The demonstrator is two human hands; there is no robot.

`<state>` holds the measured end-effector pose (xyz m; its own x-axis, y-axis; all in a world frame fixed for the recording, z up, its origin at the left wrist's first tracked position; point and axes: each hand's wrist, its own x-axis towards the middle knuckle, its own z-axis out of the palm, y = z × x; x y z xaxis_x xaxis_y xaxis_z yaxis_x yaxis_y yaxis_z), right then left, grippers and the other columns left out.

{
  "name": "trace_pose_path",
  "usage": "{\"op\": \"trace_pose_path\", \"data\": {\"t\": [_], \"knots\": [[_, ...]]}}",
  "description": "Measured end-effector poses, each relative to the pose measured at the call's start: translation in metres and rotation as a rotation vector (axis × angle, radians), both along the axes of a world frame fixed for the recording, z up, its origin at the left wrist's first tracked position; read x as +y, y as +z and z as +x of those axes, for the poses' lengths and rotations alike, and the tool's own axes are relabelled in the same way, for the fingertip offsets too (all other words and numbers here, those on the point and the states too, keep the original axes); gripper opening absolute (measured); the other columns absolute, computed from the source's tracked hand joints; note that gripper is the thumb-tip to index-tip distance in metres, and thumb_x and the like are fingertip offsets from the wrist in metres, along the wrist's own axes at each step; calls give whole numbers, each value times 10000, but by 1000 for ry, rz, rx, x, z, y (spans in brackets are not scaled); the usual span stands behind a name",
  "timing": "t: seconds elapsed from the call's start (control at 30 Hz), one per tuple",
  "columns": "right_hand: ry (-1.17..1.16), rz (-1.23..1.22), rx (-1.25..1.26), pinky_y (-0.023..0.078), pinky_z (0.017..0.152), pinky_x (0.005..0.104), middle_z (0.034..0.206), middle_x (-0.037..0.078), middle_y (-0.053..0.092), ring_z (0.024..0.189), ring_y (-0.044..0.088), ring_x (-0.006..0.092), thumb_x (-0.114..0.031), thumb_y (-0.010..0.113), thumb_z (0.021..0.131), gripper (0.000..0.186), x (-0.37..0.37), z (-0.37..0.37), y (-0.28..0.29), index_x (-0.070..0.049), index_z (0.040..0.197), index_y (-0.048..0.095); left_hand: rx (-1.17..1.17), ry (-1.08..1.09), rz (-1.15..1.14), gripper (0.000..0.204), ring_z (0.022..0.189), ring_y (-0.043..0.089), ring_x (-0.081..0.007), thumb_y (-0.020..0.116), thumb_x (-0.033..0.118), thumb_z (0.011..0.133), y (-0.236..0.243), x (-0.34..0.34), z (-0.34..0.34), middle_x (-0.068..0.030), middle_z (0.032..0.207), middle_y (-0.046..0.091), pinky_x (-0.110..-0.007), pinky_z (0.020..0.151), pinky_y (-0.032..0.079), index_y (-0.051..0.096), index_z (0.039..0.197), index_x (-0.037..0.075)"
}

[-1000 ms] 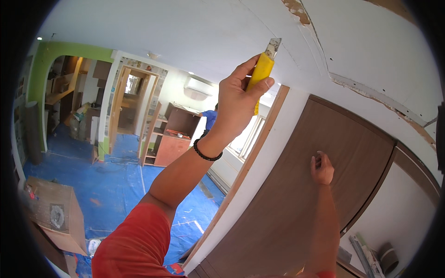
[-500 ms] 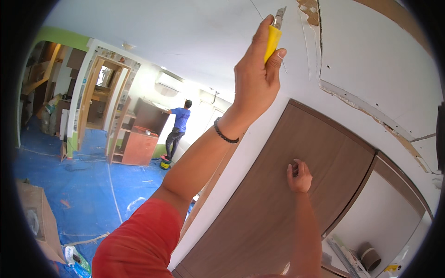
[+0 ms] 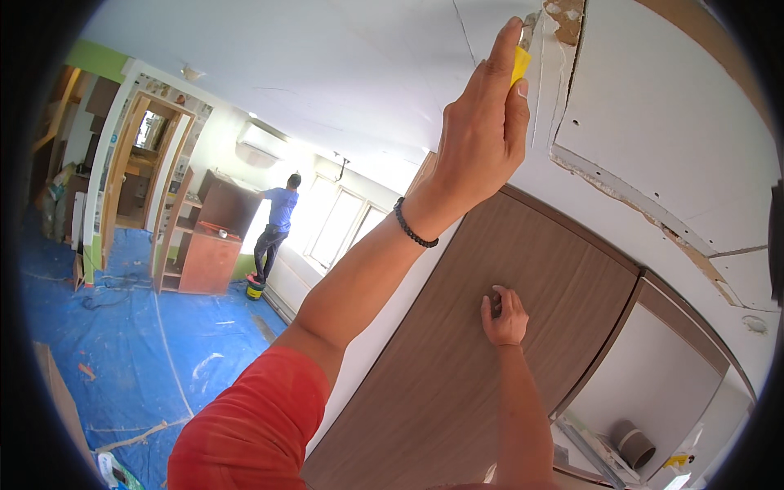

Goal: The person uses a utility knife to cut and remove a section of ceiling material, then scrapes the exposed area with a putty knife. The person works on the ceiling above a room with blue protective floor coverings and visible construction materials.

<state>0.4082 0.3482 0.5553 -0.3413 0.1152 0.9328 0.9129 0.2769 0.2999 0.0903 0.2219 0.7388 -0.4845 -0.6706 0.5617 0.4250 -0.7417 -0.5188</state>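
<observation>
My left hand (image 3: 483, 114) is raised toward the white ceiling (image 3: 343, 49), closed around a yellow utility knife (image 3: 521, 63). The index finger lies along the knife, and its metal blade points up beside a torn brown patch (image 3: 565, 20) at a cut edge in the ceiling board. I cannot tell whether the blade touches the board. Lower down, my right hand (image 3: 505, 317) rests its loosely bent, parted fingers against a brown wood-grain cabinet door (image 3: 563, 278), with nothing visible in it.
A ragged gap (image 3: 637, 189) runs along the ceiling panels. An open cabinet section (image 3: 653, 367) at right holds a brown roll (image 3: 633, 443). Blue sheeting (image 3: 122, 335) covers the floor. A person (image 3: 280, 216) in blue stands on a bucket (image 3: 255, 290) beside a reddish-brown cabinet (image 3: 208, 261).
The view has shifted, with the room sliding left. My left hand and the knife have moved right, nearer the torn ceiling patch. My right hand stays against the door.
</observation>
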Motion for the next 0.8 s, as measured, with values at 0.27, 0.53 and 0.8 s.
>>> {"op": "trace_pose_path", "data": {"t": [0.27,0.53,0.8], "knots": [[-18,-37,25,550,608,314,838,47,642,677,634,169,-220,719,911,225,0,-1,0,-74,1077,676,28,21,-53,647,696,688,-277,518,4,997,3,0,0,-196,1036,677,-363,592,585,295,1602,59],[-3,0,9,549,604,315,840,46,644,676,638,168,-217,724,904,225,-2,-2,0,-76,1072,677,-52,31,78,638,723,701,-273,512,10,1008,8,-1,1,-213,1093,689,-361,616,590,288,1604,55],[-24,1,8,563,589,314,843,34,654,674,644,158,-246,716,913,236,0,-1,0,-69,1068,696,8,10,-34,651,700,690,-276,507,-3,1005,2,-5,-1,-203,1033,678,-368,614,584,274,1610,60]]}}
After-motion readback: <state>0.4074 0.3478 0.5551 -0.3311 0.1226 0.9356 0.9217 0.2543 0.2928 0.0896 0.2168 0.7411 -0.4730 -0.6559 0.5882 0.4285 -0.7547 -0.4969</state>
